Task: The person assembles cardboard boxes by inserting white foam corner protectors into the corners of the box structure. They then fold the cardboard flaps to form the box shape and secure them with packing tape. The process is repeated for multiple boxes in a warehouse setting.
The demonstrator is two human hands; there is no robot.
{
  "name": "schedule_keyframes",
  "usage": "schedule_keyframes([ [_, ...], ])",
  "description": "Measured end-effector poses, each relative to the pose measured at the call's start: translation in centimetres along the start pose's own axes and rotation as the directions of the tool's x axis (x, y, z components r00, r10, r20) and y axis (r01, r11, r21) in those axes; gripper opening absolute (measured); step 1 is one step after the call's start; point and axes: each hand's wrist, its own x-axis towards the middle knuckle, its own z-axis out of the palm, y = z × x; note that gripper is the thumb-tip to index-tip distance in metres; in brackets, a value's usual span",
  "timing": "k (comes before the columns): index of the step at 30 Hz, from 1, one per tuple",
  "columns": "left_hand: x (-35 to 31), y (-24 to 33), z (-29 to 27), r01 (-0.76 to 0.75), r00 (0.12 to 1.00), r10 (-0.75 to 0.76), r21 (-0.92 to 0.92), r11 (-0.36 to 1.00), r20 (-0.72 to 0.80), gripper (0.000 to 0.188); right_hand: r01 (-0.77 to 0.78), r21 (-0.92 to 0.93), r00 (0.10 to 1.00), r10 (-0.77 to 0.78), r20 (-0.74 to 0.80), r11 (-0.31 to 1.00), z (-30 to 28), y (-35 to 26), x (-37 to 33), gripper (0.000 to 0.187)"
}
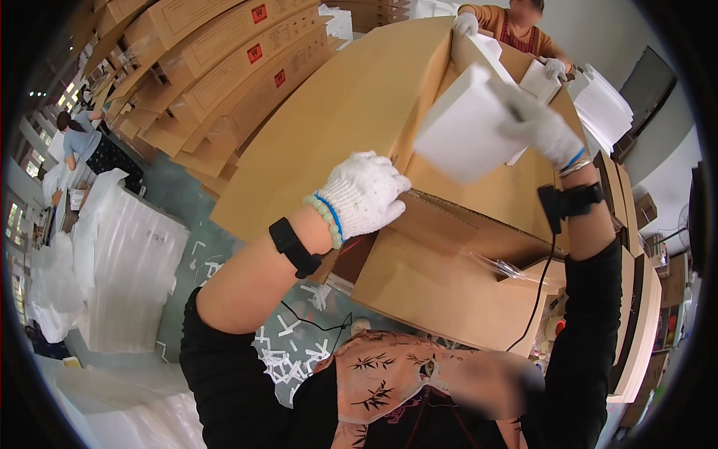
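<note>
A large brown cardboard box (479,288) stands open in front of me. My left hand (365,196), in a white knit glove, is closed on its near edge, close to the corner. My right hand (544,129), gloved too, grips the right side of a white foam block (460,127). The block is tilted over the box opening and slightly blurred by motion; it hides part of the inside. Across the box, a co-worker's gloved left-side hand (465,25) touches another white foam piece (486,46). The co-worker's other glove (555,69) rests on a smaller white piece (540,81).
Flat printed cartons (224,82) are stacked at the far left. White foam sheets (602,101) stand at the far right. White wrapped stacks (131,262) flank the left floor, where scraps (288,367) and a black cable (318,327) lie. Another person (93,142) is farther left.
</note>
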Motion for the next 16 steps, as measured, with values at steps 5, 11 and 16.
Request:
schedule_keyframes([
  [5, -0.1, -0.9, -1.0, 0.035, 0.969, -0.049, -0.062, 0.997, -0.242, 0.021, 0.059, -0.276, 0.957, 0.024, 0.288, 0.959, 8.9, -4.1, -0.8, 0.067],
  [11, -0.1, -1.1, 0.9, -0.125, 0.989, 0.124, -0.019, 0.992, -0.076, 0.030, 0.042, -0.288, 0.982, 0.014, 0.190, 0.957, 11.5, -2.8, 0.7, 0.058],
  [16, 0.2, -1.0, 0.6, -0.107, 0.994, 0.107, -0.025, 0.994, 0.004, 0.038, -0.218, -0.601, 0.973, 0.216, -0.075, 0.769, 9.9, -1.4, 1.7, 0.054],
])
